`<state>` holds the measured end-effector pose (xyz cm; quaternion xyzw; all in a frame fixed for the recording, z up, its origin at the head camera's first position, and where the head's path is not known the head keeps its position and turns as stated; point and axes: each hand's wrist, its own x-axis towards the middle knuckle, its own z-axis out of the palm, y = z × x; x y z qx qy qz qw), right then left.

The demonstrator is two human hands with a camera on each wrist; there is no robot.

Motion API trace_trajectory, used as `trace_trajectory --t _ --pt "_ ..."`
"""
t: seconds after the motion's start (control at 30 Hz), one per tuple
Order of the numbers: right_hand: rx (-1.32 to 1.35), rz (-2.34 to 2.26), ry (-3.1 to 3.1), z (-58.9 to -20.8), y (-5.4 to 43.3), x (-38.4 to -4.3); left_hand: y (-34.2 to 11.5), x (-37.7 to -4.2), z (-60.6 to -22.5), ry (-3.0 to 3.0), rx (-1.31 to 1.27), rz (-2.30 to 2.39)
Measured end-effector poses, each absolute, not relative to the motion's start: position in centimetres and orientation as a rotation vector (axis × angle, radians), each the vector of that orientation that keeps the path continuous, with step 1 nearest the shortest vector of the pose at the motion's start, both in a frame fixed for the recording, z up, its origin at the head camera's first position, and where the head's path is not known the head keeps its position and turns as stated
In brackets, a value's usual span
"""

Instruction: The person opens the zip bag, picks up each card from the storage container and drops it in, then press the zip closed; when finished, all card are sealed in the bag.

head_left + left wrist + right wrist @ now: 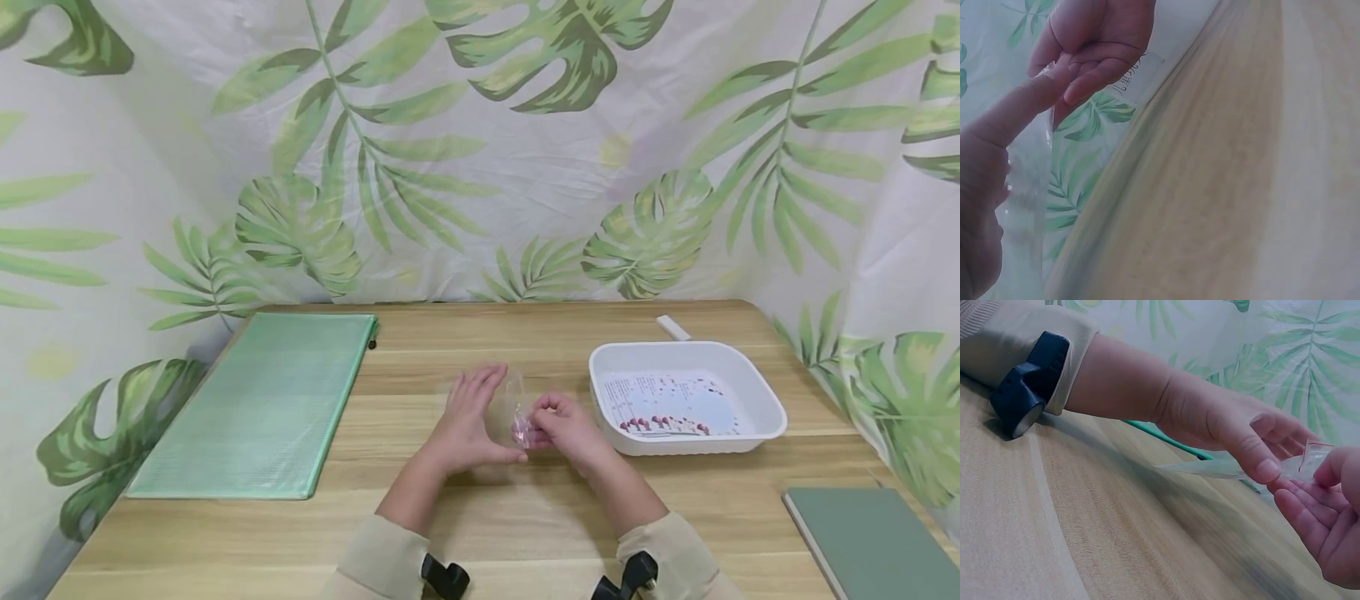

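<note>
A clear plastic zip bag point(515, 390) is between my two hands above the middle of the table. In the right wrist view, a red line runs along the mouth of the bag point(1311, 454). My right hand point(564, 429) pinches this end between thumb and curled fingers. The left hand point(463, 423) holds the bag's side, thumb on one face and longer fingers stretched out behind. In the left wrist view, the left thumb point(1019, 109) meets the right fingers at the bag's edge. Whether anything is inside the bag, I cannot tell.
A white plastic tray point(688, 447) holding a printed sheet point(667, 400) stands right of the hands. Behind it lies a small white stick-like object point(673, 327). A green mesh zip pouch point(255, 408) lies on the left, a grey-green notebook point(873, 533) at the front right.
</note>
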<state>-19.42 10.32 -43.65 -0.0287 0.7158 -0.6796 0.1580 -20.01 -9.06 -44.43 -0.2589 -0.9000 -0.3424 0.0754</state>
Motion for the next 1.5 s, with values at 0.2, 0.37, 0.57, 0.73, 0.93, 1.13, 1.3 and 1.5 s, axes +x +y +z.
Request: trace_trajectory --t 0.2,0.37,0.57,0.73,0.93,1.13,1.3,1.5 --pt "-0.094 -1.954 1.972 -43.5 10.4 -19.4 -9.1 -19.9 -44.5 -2.673 -0.751 -1.048" --pt "-0.097 -1.962 1.980 -43.5 10.5 -19.4 -9.1 -19.9 -44.4 -2.622 -0.719 -1.130" --pt "-0.071 -1.938 2.196 -43.3 10.4 -19.5 -9.2 -19.8 -44.3 -2.603 -0.646 -1.158" --pt "-0.177 -1.820 2.502 -42.5 10.0 -19.0 -9.3 -19.9 -44.5 -2.604 -0.648 -1.079" --pt "-0.435 -1.558 2.649 -42.2 9.3 -18.4 -9.3 -20.1 -44.7 -2.594 -0.696 -1.006" --pt "-0.368 -1.613 2.589 -42.7 9.1 -18.3 -9.3 -19.9 -44.5 -2.623 -0.685 -1.048" --pt "-0.259 -1.806 2.443 -42.5 9.0 -18.2 -9.5 -20.0 -44.3 -2.632 -0.624 -1.127" --pt "-0.279 -1.840 2.429 -42.3 9.0 -18.1 -9.9 -20.0 -44.5 -2.635 -0.588 -1.154"
